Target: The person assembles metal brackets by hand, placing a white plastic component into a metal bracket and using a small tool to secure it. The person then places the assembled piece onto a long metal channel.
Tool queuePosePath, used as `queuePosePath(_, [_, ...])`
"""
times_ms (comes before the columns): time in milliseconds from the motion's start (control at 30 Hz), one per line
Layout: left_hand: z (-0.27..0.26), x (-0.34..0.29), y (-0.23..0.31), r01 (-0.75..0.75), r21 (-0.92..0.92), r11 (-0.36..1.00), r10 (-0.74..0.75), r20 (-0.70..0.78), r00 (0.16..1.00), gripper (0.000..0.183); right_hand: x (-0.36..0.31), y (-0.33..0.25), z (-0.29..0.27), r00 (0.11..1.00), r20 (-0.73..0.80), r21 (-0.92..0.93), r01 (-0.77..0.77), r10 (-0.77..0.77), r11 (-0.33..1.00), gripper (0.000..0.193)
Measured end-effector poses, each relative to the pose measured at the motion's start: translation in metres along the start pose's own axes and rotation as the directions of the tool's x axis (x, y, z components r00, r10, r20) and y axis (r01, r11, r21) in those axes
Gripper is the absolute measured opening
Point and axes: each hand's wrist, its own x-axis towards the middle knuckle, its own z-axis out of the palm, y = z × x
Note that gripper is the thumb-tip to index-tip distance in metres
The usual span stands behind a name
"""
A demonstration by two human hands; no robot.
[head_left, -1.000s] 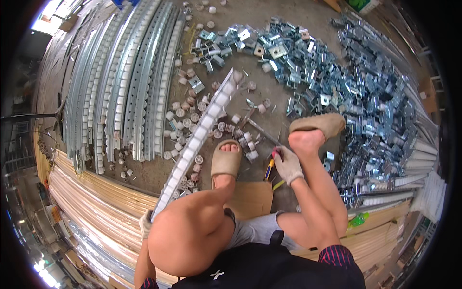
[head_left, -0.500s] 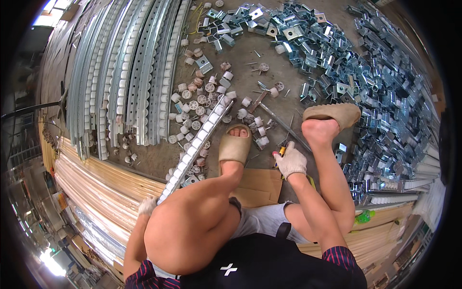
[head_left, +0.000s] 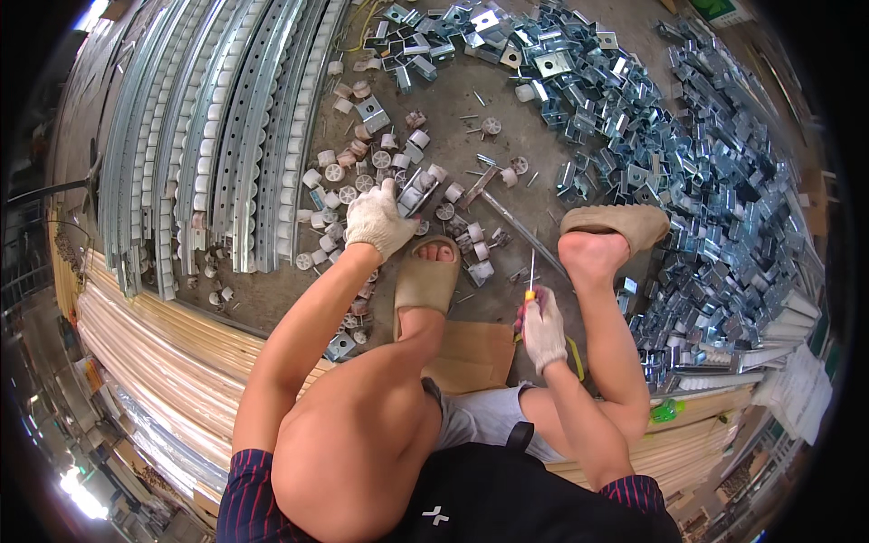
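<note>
My left hand (head_left: pixel 380 219), in a white knit glove, is closed around the end of a metal roller rail (head_left: pixel 420 188), above scattered white rollers (head_left: pixel 364 183). The rest of that rail is hidden, and my forearm crosses where it lay. My right hand (head_left: pixel 544 329), gloved too, grips a screwdriver (head_left: pixel 530 294) by its yellow and red handle, the thin shaft pointing away from me. A thin metal bar (head_left: pixel 520 231) lies on the floor beyond the screwdriver tip.
Long rails with white rollers (head_left: pixel 213 136) lie side by side at the left. A big heap of shiny metal brackets (head_left: pixel 724 208) covers the right and far side. Wrapped wood-coloured strips (head_left: pixel 172 335) lie at the lower left. A cardboard sheet (head_left: pixel 471 355) sits between my legs.
My left hand has moved from the rail's near end up to its far end. My right hand has lifted the screwdriver and turned it, so its shaft points away from me.
</note>
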Motion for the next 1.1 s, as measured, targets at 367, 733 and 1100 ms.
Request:
queuePosePath(367, [-0.008, -0.047, 0.029, -0.118, -0.057, 0.991, 0.117, -0.028, 0.993, 0.060, -0.066, -0.138, -0.039, 0.818, 0.270, -0.410, 0.574, -0.507, 0.709, 0.038])
queuePosePath(733, [0.012, -0.058, 0.054, 0.054, -0.238, 0.970, 0.001, 0.224, 0.975, 0.054, -0.046, -0.223, -0.018, 0.873, 0.433, -0.850, 0.478, -0.224, 0.220, 0.024])
queuePosePath(1100, [0.032, -0.041, 0.056, 0.016, -0.299, 0.954, 0.052, 0.219, 0.974, 0.057, -0.066, -0.117, 0.045, 0.973, 0.114, -0.423, 0.228, -0.198, 0.877, 0.044])
